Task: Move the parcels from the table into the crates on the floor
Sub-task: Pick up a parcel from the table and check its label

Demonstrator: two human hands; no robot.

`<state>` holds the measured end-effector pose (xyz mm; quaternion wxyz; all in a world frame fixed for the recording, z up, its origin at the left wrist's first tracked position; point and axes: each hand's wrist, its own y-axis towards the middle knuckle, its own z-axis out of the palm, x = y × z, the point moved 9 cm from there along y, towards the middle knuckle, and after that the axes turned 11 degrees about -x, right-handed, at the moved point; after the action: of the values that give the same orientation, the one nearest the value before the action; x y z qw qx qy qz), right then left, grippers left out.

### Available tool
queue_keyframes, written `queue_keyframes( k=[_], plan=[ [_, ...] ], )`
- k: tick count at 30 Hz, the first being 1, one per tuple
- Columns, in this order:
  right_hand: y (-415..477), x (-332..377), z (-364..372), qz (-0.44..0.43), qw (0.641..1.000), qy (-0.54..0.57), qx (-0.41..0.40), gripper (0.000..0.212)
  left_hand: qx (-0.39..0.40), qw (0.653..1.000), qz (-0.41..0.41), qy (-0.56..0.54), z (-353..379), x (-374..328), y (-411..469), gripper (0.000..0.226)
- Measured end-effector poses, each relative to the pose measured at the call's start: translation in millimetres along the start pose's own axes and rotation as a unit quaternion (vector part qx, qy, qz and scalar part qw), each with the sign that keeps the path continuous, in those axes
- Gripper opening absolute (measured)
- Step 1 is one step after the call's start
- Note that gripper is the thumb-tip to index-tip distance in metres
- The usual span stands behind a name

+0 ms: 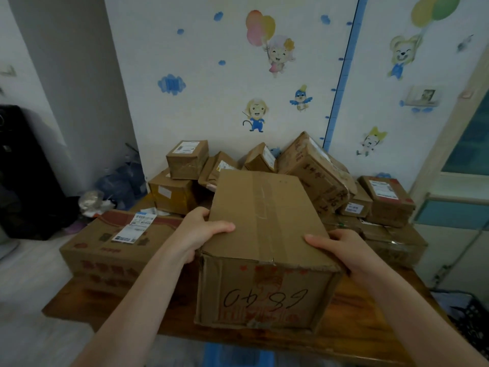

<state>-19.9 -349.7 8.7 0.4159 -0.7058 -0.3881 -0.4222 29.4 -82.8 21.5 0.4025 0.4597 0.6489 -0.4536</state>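
Cartoon-papered wall (211, 102) behind, brown wooden desk (365, 329) heaped with taped cardboard parcels (312, 168) | left hand (201, 231) grips the long box (264, 215), thumb flat on its lid, fingers curled down the side | right hand (346, 250) clamps the opposite top edge | box at the desk's front, rectangular, corners crushed, marker scrawl on its near face

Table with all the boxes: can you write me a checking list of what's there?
Surface: wooden table, parcels cover most of it.
Job's things: big box marked in black pen, at the near edge; other parcels piled behind it; dark crate low at the right.
Clutter: plastic bags on the floor, left.
Hands: left hand and right hand grip the big box's sides, thumbs on top.
Cables: nothing seen.
Surroundings: wall with cartoon stickers.
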Motion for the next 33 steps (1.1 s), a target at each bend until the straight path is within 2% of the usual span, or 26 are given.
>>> queue_keyframes(
  k=[4, 6, 10, 17, 21, 26, 30, 33],
  plan=[
    [-2.4, -8.4, -16.8, -0.015, 0.997, 0.041, -0.057, 0.046, -0.013, 0.998, 0.038, -0.040, 10.8, -1.3, -1.8, 0.071],
    [-4.5, -8.0, -26.5, -0.014, 0.993, 0.083, -0.078, 0.044, -0.013, 0.996, 0.061, -0.058, 18.7, -4.6, -6.1, 0.073],
    [-5.9, -10.9, -35.4, -0.016, 0.994, 0.075, -0.079, 0.041, 0.016, 0.994, 0.081, -0.072, 39.0, -4.8, -17.9, 0.058],
    [1.9, -30.1, -35.9, -0.031, 0.991, 0.071, -0.105, 0.049, 0.018, 0.994, 0.109, -0.023, 54.8, -7.9, -16.8, 0.053],
    [3.1, -31.5, -34.8, -0.057, 0.990, 0.073, -0.109, 0.064, -0.005, 0.991, 0.129, -0.044, 46.7, -15.0, -13.5, 0.049],
    [7.8, -22.0, -35.3, -0.089, 0.982, 0.111, -0.123, 0.061, -0.037, 0.982, 0.180, -0.036, 41.8, -35.6, -12.6, 0.041],
    [13.4, -21.3, -37.8, -0.086, 0.980, 0.120, -0.135, 0.061, -0.045, 0.981, 0.181, -0.055, 39.6, -38.2, -7.8, 0.050],
    [20.5, -15.1, -47.0, -0.081, 0.974, 0.154, -0.145, 0.065, -0.031, 0.980, 0.178, -0.085, 44.3, -39.8, -9.4, 0.080]
  ],
)
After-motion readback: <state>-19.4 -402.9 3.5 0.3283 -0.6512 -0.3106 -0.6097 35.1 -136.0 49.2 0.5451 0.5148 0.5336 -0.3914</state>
